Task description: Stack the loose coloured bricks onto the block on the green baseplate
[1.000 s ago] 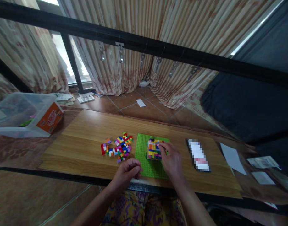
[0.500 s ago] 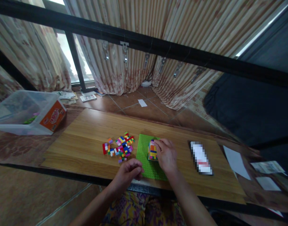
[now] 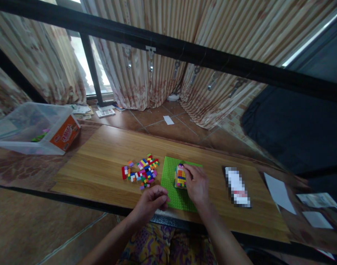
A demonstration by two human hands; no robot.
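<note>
A green studded baseplate lies on the wooden board in front of me. On it stands a small block built of multicoloured toy bricks, with orange, yellow and pink rows on top. My right hand reaches over the baseplate, its bent fingers pressed against the block's upper right side. The palm hides that side. My left hand is curled closed over the baseplate's near left edge, apart from the block. Whether its fingers hold a small piece is hidden. Beside the baseplate lies a loose pile of toy bricks.
A phone with a pixelated screen lies to the right on the wooden board. A clear plastic bin with an orange label stands far left. White paper overlaps the board's right end. A black metal bar crosses beyond.
The whole view has shifted slightly, so everything sits a little further right. Both hands keep nearly the same pose, the right one still at the brick block.
</note>
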